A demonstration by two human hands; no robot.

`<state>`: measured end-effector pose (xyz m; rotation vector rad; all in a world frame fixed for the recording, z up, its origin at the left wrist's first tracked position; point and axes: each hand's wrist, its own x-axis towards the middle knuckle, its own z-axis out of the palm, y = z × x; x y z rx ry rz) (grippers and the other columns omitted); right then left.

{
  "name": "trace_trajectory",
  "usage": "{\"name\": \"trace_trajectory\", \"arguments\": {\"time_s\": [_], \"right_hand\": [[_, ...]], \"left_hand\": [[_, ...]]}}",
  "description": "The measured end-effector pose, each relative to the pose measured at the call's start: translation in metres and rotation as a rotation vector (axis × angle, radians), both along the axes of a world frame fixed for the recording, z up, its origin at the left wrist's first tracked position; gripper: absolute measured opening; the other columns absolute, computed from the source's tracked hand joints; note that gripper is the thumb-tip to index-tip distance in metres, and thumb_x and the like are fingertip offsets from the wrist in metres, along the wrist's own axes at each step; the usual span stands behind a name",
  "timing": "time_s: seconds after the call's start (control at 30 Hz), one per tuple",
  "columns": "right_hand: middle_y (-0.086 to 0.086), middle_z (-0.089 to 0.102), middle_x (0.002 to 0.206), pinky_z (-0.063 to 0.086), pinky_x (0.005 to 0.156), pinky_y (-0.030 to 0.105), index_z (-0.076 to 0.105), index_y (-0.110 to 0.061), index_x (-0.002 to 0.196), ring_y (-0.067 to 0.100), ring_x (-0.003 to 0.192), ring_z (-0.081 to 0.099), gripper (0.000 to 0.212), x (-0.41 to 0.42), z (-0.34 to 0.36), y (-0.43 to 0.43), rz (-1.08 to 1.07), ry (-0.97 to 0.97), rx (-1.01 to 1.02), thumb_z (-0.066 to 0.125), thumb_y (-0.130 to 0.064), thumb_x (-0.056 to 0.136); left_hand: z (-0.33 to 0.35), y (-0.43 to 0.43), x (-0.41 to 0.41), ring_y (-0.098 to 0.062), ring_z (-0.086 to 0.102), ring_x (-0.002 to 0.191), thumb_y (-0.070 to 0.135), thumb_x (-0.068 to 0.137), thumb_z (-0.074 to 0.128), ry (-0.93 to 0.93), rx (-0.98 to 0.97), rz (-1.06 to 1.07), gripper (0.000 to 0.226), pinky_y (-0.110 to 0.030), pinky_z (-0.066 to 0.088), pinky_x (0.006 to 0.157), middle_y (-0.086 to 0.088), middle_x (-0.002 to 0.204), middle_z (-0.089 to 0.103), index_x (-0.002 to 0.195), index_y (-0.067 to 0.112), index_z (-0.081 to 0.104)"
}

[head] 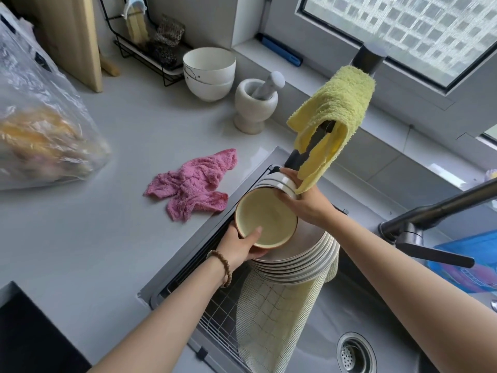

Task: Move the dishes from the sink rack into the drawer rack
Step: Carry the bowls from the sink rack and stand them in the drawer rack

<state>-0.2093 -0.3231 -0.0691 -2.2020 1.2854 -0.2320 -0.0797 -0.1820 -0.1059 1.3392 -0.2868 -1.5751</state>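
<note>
While the left hand [242,246] grips the cream bowl [269,219] at its near rim, thumb inside and fingers underneath, the bowl tilts up over the stacked plates [304,262] in the sink rack [215,316]. Beside it, the right hand [304,200] curls its fingers over the rims of the nested bowls [271,183] behind.

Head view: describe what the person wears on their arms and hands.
No sleeves or gloves are in view. The left hand has a bracelet of round brown wooden beads on its wrist. The right hand shows no ring or watch.
</note>
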Motion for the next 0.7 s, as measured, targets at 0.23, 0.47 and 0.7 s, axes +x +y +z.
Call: {"name": "trace_trajectory", "arguments": {"time_s": [0.23,0.47,0.7], "right_hand": [[-0.004,0.055,0.113,0.051,0.092,0.036,0.05,-0.031,0.116,0.02,0.108,0.057,0.023,0.007,0.022,0.017,-0.048,-0.23,0.219,0.056,-0.027,0.094],[0.004,0.061,0.117,0.061,0.067,0.041,0.047,-0.037,0.13,0.024,0.1,0.065,0.043,0.016,0.029,0.032,-0.2,-0.302,0.53,0.052,-0.053,0.09],[-0.004,0.049,0.114,0.061,0.069,0.039,0.036,-0.033,0.133,0.014,0.099,0.057,0.048,0.04,0.046,0.061,-0.223,-0.379,0.536,0.053,-0.048,0.091]], "left_hand": [[0.019,0.01,0.004,-0.016,0.063,0.096,0.048,0.086,0.052,-0.078,-0.071,-0.02,0.048,-0.029,0.059,0.068,-0.005,0.12,0.054,0.126,0.028,0.034],[0.034,0.02,0.023,-0.018,0.051,0.117,0.081,0.03,0.069,0.008,-0.188,0.031,0.117,-0.044,0.041,0.096,0.007,0.128,0.047,0.13,0.037,0.029],[0.04,0.037,0.047,-0.029,0.052,0.12,0.068,0.038,0.079,0.166,-0.259,0.14,0.109,-0.052,0.051,0.088,-0.012,0.135,0.048,0.133,0.029,0.04]]}}
